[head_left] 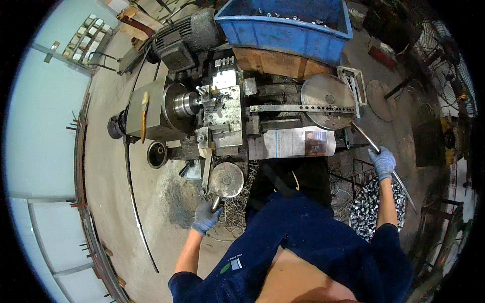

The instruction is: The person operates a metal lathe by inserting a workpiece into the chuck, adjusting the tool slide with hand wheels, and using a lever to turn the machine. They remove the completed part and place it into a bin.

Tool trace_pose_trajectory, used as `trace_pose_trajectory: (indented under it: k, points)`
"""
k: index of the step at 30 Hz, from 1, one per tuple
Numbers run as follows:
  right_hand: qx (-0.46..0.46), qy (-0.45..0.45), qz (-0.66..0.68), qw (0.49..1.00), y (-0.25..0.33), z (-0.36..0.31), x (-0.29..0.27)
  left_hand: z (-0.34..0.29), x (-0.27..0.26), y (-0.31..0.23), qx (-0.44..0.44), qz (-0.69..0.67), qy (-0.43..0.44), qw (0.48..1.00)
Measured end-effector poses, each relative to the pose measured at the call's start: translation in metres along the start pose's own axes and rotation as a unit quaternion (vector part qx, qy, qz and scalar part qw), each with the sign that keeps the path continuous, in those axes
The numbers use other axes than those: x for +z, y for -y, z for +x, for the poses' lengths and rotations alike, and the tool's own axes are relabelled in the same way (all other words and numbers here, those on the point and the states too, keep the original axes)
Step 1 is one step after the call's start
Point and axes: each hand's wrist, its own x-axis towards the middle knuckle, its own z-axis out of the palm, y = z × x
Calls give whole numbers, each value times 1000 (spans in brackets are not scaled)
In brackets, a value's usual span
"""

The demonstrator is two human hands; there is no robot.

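My left hand (206, 217), in a grey-blue glove, is closed around the short handle (216, 203) of a small round handwheel (227, 180) at the near side of a lathe. Out to the right, my right hand (383, 162), gloved too, grips a long metal lever (365, 136). That lever reaches up to a large metal disc (323, 93), crossed by a flat bar with a row of holes (303, 108). Between and beyond my hands lie the lathe's chuck (185, 104) and its metal slide (222, 111). Whether a workpiece sits in the chuck I cannot tell.
A blue bin (283, 31) with small metal parts stands at the back. Folded newspaper (298, 143) lies before the disc. Many metal pieces (376, 207) are heaped beneath my right arm. A brush (145, 116) rests on the headstock; shavings (182, 202) cover the floor.
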Motion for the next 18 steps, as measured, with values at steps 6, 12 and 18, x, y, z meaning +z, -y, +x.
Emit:
trace_pose_trajectory:
  k: [6, 12, 18]
  points:
    - [-11, -52, -1, 999, -12, 2, 22, -2, 5, 10, 42, 34, -42, 998]
    - [-104, -171, -7, 980, -17, 27, 23, -7, -8, -16, -19, -8, -1, 1000]
    - [-73, -152, -143, 975, 32, 150, -22, -2, -9, -16, -41, 14, 20, 999]
